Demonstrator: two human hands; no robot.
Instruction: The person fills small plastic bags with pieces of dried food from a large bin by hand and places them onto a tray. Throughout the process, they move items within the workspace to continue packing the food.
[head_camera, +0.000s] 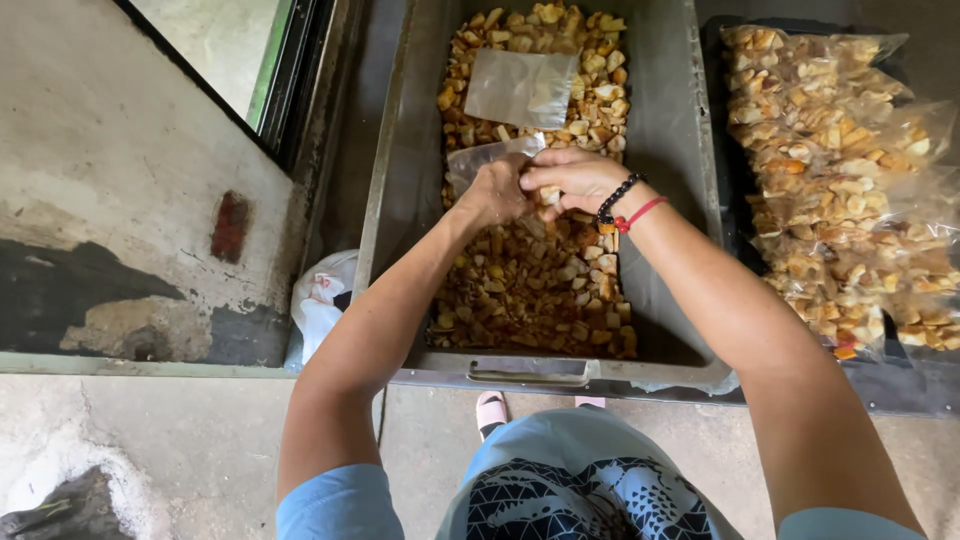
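The left hand (495, 192) pinches a small clear bag (480, 160) open – so pieces can drop in. The right hand (572, 178) is curled around yellow chunks (530, 290) over the grey tray (672, 120).

Small clear plastic bag (478, 160) — crumpled, mouth gathered, held above the middle of the long grey metal tray (400, 150). Loose heap of tan and orange dried chunks (530, 285) — irregular pieces filling the tray's centre strip from near end to far end, some directly beneath the bag.
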